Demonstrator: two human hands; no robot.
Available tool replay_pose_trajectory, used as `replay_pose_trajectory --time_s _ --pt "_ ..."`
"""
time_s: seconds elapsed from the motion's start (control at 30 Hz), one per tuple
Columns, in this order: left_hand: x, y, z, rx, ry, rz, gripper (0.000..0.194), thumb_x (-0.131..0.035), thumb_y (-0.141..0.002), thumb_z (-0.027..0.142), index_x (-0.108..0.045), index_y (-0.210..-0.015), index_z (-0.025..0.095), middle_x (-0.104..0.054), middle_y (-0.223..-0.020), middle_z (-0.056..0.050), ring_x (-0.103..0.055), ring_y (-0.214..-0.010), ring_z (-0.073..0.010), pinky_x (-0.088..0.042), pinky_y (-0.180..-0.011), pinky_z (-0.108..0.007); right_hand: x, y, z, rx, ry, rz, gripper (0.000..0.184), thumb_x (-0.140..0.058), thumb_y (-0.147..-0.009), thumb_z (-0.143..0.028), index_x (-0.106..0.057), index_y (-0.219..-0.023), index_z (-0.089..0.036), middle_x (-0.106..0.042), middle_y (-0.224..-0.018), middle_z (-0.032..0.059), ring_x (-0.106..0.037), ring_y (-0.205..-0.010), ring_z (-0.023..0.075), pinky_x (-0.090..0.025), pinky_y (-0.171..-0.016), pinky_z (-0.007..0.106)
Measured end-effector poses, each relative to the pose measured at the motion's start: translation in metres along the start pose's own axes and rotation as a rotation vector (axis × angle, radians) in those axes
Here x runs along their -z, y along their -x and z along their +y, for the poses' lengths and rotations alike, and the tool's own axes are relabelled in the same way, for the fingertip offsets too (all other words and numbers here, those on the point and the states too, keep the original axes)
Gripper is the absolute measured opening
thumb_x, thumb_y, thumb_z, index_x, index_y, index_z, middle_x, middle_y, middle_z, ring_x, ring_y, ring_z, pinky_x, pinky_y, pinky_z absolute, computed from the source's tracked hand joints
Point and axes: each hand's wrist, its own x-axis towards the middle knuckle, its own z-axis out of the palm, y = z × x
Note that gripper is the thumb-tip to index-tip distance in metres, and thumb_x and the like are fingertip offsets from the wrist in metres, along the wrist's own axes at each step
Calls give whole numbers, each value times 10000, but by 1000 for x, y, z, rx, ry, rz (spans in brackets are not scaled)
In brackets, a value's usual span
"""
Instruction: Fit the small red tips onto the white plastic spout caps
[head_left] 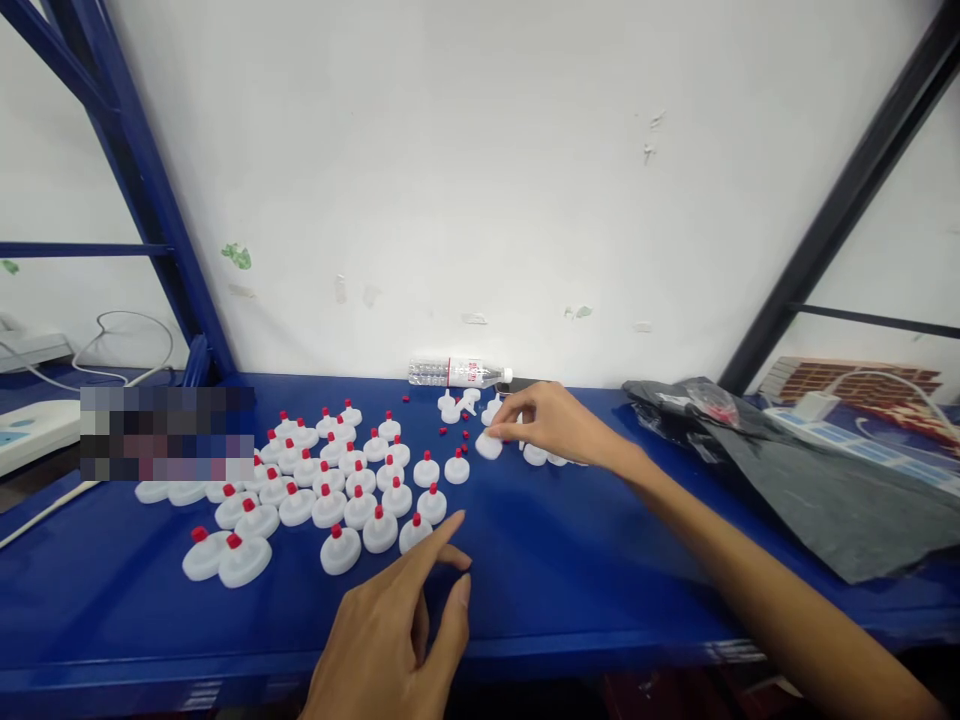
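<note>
My right hand (536, 425) pinches a white plastic nozzle cap (490, 446) by its spout; the fingers hide the spout's tip. More white caps without red tips (535, 455) lie behind and beneath that hand, partly covered by it. My left hand (401, 620) hovers near the front edge with thumb and fingers apart, holding nothing. Just beyond its fingertips stands a white cap with a red tip (415, 535). Many similar red-tipped caps (328, 507) spread over the left side of the table. Several loose small red tips (465, 436) lie left of my right hand.
A clear plastic bottle (459, 373) lies on its side against the wall. On the right, a dark grey plastic bag (817, 490) covers the blue table (570, 570) beside a power strip (885, 435). Blue shelf posts (161, 190) rise at left. A white cable (49, 513) runs at far left.
</note>
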Motion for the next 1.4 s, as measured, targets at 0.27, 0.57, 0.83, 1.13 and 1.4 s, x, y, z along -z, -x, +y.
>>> replay_pose_trajectory --time_s 0.27,0.57,0.83,1.13,1.4 --pt "0 -5 1 54 -53 -34 327 -598 -983 488 -741 -1190 279 -704 -639 65 -600 -469 -122 -485 -482 -217 -17 19 -41 218 -556 -529 308 -768 -863 -490 -829 -960 -203 -765 -784 13 -597 -621 112 -441 -561 224" --pt "-2 -4 0 18 -71 34 325 -613 -963 523 -732 -1178 311 -717 -674 82 -611 -455 -117 -531 -516 -211 -42 -7 19 185 203 48 302 -567 -1035 -273 -691 -1309 -241 -753 -1171 90 -701 -980 249 -509 -840 353" --pt "-1 -3 -1 20 -83 -5 317 -602 -981 492 -717 -1202 296 -730 -717 77 -605 -466 -109 -533 -537 -215 -67 -12 25 288 163 -49 228 -567 -1046 -343 -740 -1166 -254 -734 -1132 56 -680 -1017 220 -491 -870 322" --pt "-1 -4 -2 35 -35 -5 291 -589 -988 480 -718 -1161 285 -759 -836 54 -608 -482 -103 -533 -542 -215 -46 -9 17 154 2 64 163 -590 -1032 -326 -698 -1040 -205 -755 -1017 53 -687 -806 174 -478 -737 288" --pt "2 -4 -1 72 -29 2 352 -551 -1001 512 -723 -1184 266 -645 -603 73 -584 -469 -132 -516 -537 -233 -5 6 -14 138 -503 -296 329 -556 -1024 -458 -712 -978 -172 -739 -886 43 -628 -649 106 -443 -514 200"
